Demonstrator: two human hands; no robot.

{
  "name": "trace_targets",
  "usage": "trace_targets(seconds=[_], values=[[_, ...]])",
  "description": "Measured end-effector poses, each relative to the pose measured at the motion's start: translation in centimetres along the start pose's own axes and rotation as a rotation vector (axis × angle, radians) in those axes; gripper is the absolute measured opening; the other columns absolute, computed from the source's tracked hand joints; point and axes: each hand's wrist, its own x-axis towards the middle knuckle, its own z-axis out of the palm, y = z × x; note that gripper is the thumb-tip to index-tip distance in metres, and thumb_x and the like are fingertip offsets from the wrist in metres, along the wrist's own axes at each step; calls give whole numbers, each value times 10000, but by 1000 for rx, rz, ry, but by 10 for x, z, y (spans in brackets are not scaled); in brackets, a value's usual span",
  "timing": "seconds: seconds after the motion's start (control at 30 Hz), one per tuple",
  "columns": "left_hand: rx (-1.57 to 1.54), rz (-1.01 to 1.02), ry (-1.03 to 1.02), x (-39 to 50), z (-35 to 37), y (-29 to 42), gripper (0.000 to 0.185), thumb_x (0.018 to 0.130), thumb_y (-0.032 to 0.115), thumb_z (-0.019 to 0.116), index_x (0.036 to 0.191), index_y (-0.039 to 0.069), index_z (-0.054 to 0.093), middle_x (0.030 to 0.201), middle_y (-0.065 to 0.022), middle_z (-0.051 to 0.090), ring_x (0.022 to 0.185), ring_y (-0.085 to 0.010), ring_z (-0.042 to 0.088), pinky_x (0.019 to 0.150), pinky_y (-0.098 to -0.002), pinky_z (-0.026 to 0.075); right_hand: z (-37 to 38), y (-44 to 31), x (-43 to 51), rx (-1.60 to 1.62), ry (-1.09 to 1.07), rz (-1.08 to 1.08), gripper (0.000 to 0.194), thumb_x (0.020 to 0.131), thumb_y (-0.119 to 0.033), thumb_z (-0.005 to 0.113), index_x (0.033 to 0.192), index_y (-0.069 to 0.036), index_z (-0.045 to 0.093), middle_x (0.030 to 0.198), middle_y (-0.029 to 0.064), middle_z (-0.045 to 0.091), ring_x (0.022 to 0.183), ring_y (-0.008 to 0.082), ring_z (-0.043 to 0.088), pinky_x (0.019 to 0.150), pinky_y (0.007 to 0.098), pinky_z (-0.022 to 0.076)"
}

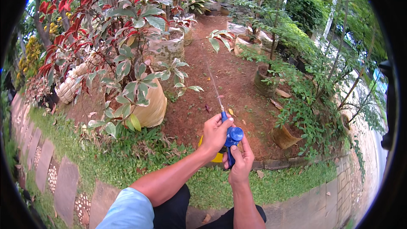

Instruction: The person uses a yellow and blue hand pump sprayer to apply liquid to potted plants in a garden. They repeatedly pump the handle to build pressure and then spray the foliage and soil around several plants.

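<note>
A blue hand sprayer (233,135) is held in front of me, its brass nozzle (222,107) pointing away over the soil. From the nozzle runs a thin jet of water (213,81). My left hand (214,133) grips the sprayer's neck, thumb lying along the blue barrel. Around the handle closes my right hand (242,162), with its thumb near the trigger area. Part of a yellow container (217,158) shows below and behind my hands; they hide how it joins the sprayer.
A variegated shrub with red leaves grows at left from a pale grow bag (154,105). More potted plants line the right, including a dark pot (266,81) and a tilted brown one (284,136). Stepping slabs (66,186) cross the grass at lower left; a low kerb (279,164) edges the soil.
</note>
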Motion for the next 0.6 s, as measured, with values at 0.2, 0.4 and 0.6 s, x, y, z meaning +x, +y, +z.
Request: trace_targets(seconds=[0.2,0.4,0.6], values=[[52,-32,96,1,1,-10,163,945,143,610,1049,29,556,828,-33,628,706,-84,593,617,-242,486,-1,3,0,-19,1,36,494,930,-93,570,1407,-13,470,728,44,618,494,84,546,399,201,401],[100,-104,184,-3,1,-10,176,966,199,589,1040,46,544,792,-25,585,675,-89,562,600,-268,468,-1,6,2,-31,-5,105,503,939,-30,548,1432,-11,447,746,40,619,527,71,550,419,195,400],[-18,-184,281,-5,4,-1,311,1037,327,436,1018,42,560,813,-53,611,690,-128,583,624,-306,484,0,6,2,-40,7,109,477,933,-53,556,1401,-4,474,722,43,621,512,77,554,403,197,398]])
